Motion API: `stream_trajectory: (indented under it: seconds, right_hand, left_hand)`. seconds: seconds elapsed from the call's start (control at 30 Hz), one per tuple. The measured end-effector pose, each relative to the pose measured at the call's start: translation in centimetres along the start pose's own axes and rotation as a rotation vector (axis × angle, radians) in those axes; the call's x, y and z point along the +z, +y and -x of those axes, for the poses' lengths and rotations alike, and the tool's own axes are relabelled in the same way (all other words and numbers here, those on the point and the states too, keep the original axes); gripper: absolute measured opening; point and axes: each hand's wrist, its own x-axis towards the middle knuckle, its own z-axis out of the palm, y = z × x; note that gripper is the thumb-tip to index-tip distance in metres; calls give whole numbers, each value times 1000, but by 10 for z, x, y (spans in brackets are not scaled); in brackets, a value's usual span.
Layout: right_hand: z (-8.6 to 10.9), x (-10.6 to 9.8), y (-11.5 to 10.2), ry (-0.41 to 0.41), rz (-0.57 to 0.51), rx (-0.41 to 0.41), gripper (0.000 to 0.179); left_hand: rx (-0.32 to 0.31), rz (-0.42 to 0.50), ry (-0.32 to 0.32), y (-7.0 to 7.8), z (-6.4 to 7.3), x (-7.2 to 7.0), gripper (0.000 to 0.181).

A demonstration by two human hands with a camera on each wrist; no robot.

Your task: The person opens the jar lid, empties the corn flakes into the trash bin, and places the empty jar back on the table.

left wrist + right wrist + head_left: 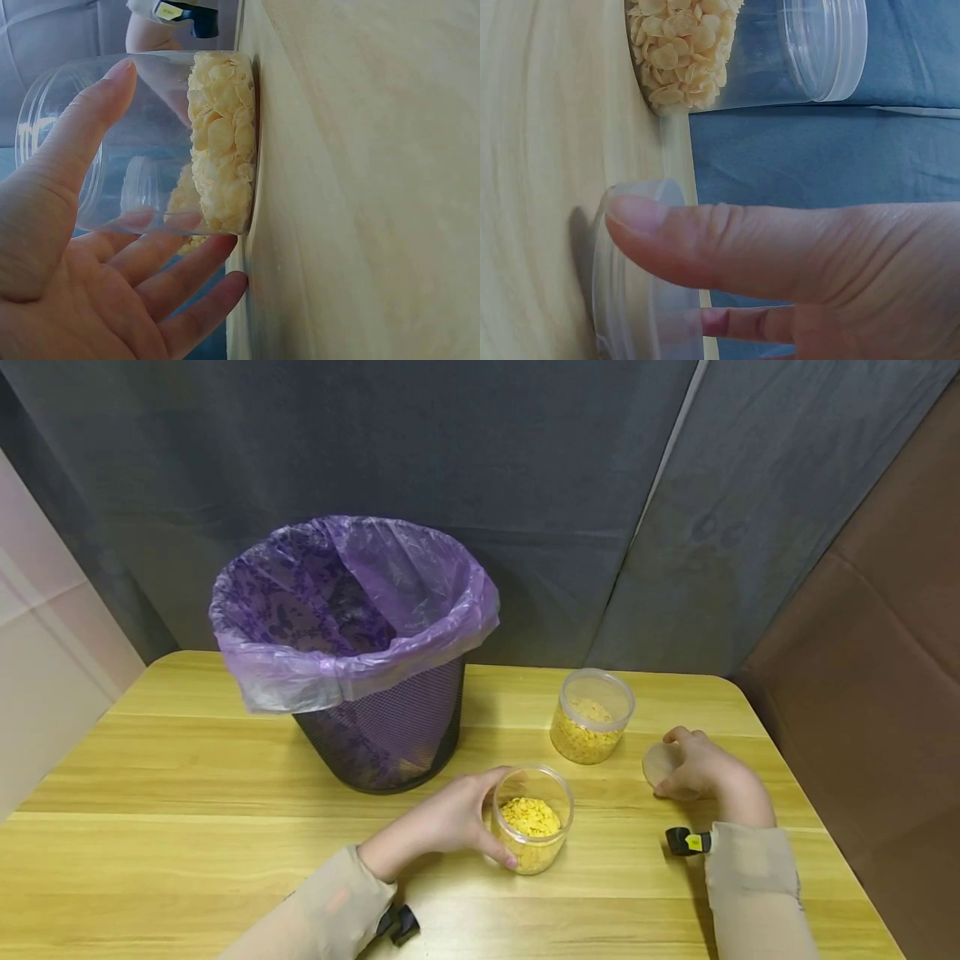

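Observation:
A clear open jar (534, 852), part filled with yellow flakes (221, 142), stands upright on the table. My left hand (465, 814) grips it from the left side, thumb on the near wall and fingers round the far one. Over to the right, my right hand (701, 768) holds a round translucent lid (660, 764) by its edges. In the right wrist view the thumb presses one side of this lid (634, 300), close over the wood. Behind and between the hands is a second jar (585, 739) of flakes with a translucent lid on top.
A black mesh waste bin (405, 727) with a purple plastic liner (450, 627) folded over its rim stands at the back left. The wooden table (187, 827) meets a dark grey curtain (562, 510) behind and a brown cloth (885, 635) at the right.

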Motion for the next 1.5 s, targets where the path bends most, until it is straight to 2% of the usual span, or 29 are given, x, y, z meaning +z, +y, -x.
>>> stream_trajectory:
  seconds: [0.63, 0.97, 1.3, 1.5]
  right_hand:
    - [-1, 4, 3, 14, -33, 48, 88]
    - [1, 3, -1, 27, -20, 40, 87]
    - [1, 2, -4, 10, -15, 61, 87]
    - [1, 0, -6, 10, -40, 35, 87]
  left_hand:
    - [-5, -8, -5, 0, 0, 2, 107]
    - [7, -32, -2, 0, -1, 1, 106]
    - [12, -14, -11, -2, -1, -1, 104]
    - [13, -33, -15, 0, 0, -4, 104]
